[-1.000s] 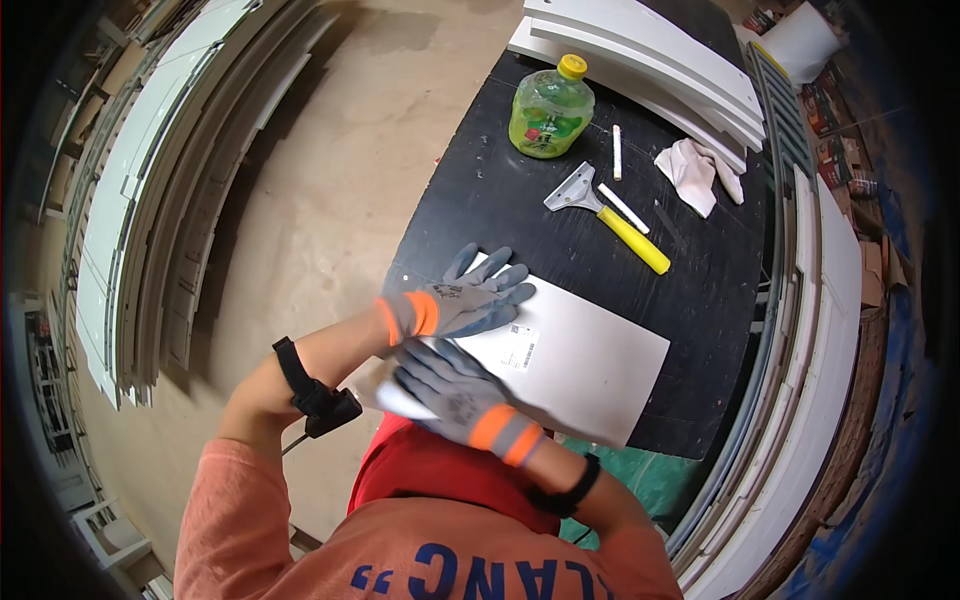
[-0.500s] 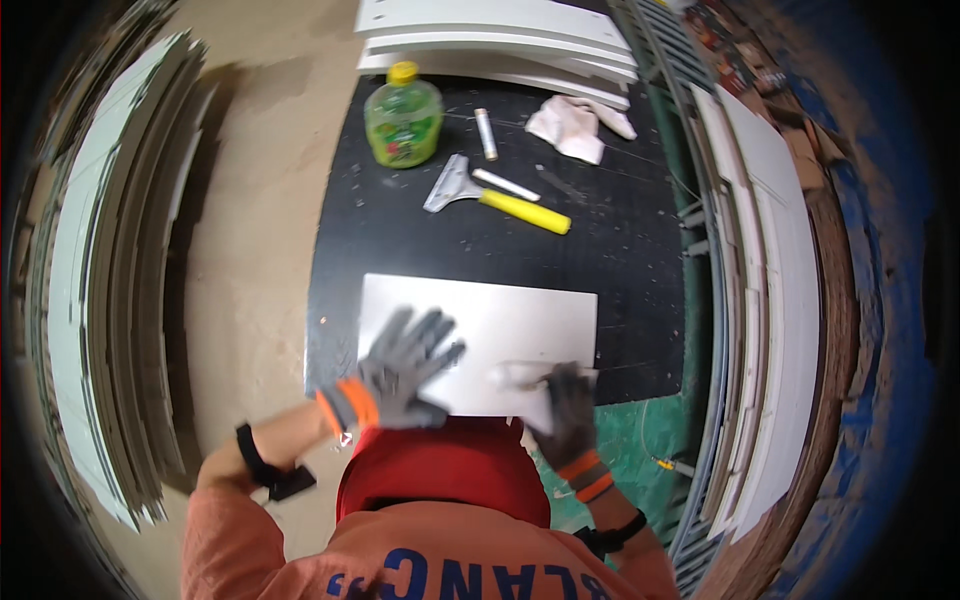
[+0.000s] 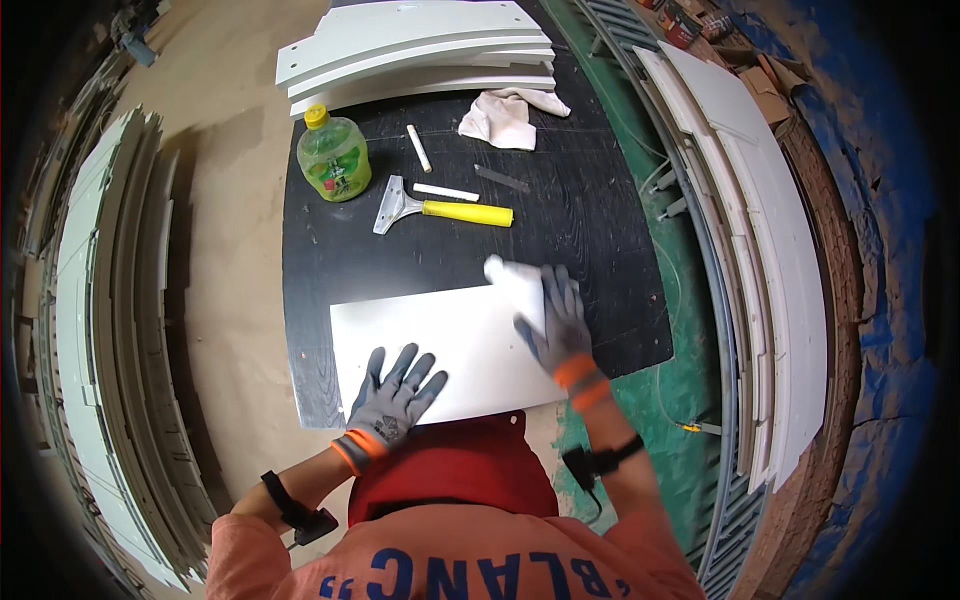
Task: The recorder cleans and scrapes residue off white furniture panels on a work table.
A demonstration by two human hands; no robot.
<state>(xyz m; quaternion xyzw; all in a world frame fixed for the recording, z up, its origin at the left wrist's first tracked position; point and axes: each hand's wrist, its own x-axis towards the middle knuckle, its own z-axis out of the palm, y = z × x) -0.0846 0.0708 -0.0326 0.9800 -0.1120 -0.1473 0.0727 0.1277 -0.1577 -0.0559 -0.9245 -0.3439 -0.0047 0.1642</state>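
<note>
A white rectangular board (image 3: 440, 330) lies on the black tabletop, close to my body. My left hand (image 3: 392, 398), in a grey glove with an orange cuff, rests flat on its near left part with fingers spread. A white cloth (image 3: 522, 288), slightly blurred, is held between the thumb and fingers of my gloved right hand (image 3: 564, 318) at the board's far right corner. Beyond the board lies a scraper (image 3: 450, 209) with a yellow handle and metal head.
On the black table (image 3: 420, 262) stand a green liquid bottle (image 3: 334, 160), two white sticks, a dark flat strip (image 3: 502, 178) and a crumpled cloth (image 3: 505, 118). White boards (image 3: 420, 50) are stacked at the far end. More panels (image 3: 110, 300) stand left and right (image 3: 760, 260).
My right hand has moved the cloth away from me, from the near right to the far right corner. My left hand has settled flat on the board; the view has shifted.
</note>
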